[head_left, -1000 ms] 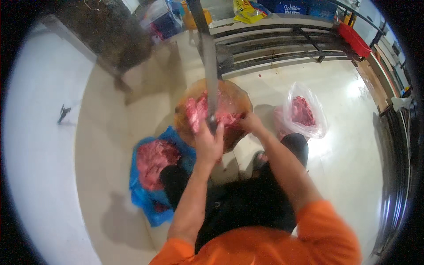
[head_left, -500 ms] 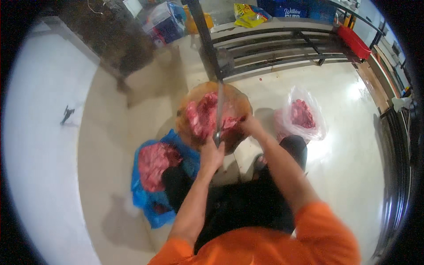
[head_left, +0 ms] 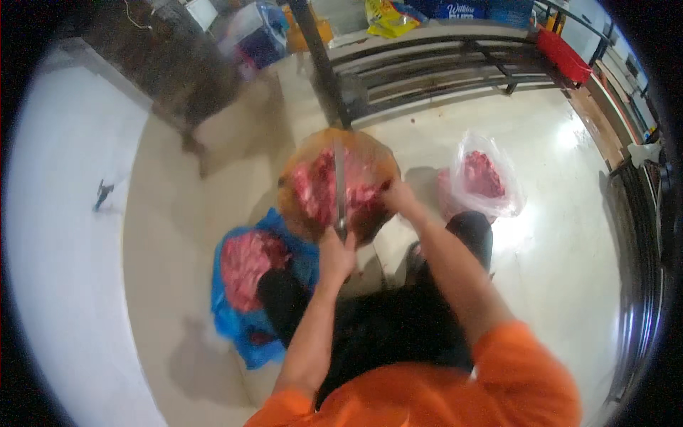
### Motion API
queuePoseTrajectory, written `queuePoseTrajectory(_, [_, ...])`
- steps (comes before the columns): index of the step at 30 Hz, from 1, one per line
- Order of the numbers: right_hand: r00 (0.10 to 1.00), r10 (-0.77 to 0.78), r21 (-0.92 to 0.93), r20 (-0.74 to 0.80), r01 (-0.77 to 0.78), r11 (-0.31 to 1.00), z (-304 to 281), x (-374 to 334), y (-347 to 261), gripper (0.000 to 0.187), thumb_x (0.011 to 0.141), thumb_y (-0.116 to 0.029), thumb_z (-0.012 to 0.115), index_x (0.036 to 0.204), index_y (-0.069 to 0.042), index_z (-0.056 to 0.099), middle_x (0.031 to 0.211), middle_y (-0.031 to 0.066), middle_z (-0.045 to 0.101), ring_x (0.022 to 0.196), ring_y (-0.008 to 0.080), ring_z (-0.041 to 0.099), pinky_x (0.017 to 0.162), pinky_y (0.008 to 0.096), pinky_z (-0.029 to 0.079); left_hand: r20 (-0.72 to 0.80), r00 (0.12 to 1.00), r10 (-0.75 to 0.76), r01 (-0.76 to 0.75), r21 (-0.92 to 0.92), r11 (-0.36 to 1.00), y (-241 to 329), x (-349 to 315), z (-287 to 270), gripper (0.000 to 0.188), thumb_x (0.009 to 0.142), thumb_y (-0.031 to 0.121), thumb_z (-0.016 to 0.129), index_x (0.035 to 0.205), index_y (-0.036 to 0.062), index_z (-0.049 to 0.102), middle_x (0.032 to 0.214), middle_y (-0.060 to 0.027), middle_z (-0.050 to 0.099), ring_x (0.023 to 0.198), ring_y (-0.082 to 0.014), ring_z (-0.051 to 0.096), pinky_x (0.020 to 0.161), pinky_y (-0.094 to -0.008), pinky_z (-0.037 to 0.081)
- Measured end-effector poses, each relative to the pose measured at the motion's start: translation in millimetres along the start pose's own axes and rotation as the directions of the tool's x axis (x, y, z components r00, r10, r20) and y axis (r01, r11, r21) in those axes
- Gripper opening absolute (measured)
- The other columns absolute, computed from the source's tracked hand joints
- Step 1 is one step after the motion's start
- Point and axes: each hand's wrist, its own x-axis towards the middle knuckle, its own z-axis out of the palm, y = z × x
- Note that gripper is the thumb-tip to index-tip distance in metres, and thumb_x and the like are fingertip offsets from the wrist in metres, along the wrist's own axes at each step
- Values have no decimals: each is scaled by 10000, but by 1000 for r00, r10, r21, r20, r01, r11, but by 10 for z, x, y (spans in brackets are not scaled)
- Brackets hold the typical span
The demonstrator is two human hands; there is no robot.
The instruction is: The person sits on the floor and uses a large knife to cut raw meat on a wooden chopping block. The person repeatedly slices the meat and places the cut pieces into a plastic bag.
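Note:
My left hand point(head_left: 337, 257) is closed round the handle of a long-bladed knife point(head_left: 339, 174). Its blade points away from me, over raw red meat point(head_left: 311, 186) on a round wooden chopping block point(head_left: 377, 151). At the block's right edge, my right hand point(head_left: 402, 198) is curled on the end of a meat piece; its fingertips are blurred and partly hidden. Left of the block, a big slab of raw meat point(head_left: 243, 269) lies on a blue plastic bag point(head_left: 229, 322). To the right stands a clear plastic bag point(head_left: 509, 205) with cut meat point(head_left: 484, 175) inside.
A dark metal rack point(head_left: 427, 71) stands on the floor beyond the block, its upright post close to the block's far edge. A red tray point(head_left: 563, 57) sits at the rack's right end. A white wall point(head_left: 67, 213) runs along the left. My knees flank the block's near side.
The knife blade has shifted slightly left across the meat, with my left hand still gripping it. My right hand stays at the block's right edge. The whole view has shifted a little.

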Motion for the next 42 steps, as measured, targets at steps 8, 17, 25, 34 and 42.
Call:
queuePoseTrajectory(8, [964,142,38,226,-154,987,-96,-10,-267,547,729,-345,701,1107,28,570,955,275,662,935,412,644,819,476,515,-485,803,346,-491,-211,845,1215,182,-746,344,893,242,604,1090,-23,508,911,-236,625,830,-445,608,727,-485,477])
queuePoseTrajectory(17, [975,115,105,188,-137,985,-15,31,-423,425,757,-313,672,1007,25,615,940,290,652,917,412,643,808,488,513,132,984,-123,103,147,984,-182,180,42,445,867,261,600,1165,-48,484,1044,-310,621,1004,-468,591,872,-532,460])
queuePoseTrajectory(25, [954,108,249,279,-180,952,-73,-159,-477,373,748,-320,694,948,-6,671,923,253,671,894,388,655,779,462,511,-452,780,433,-494,-22,869,1223,120,-788,361,907,263,587,1109,-28,517,934,-252,624,850,-442,610,773,-467,480])
queuePoseTrajectory(34, [979,40,-31,198,-35,999,-226,-51,-523,377,744,-300,702,1009,-36,659,922,195,690,848,314,679,741,414,541,161,977,-138,114,149,982,-33,172,235,479,866,280,612,1184,-53,478,1017,-319,619,971,-474,598,881,-524,452])
queuePoseTrajectory(42, [982,19,-40,190,-12,999,-46,45,-190,308,822,-319,607,906,-37,695,878,233,671,843,377,653,758,454,510,-333,857,393,-427,-33,904,1280,191,-591,417,872,265,623,1133,-42,517,961,-286,630,884,-454,613,824,-496,467])
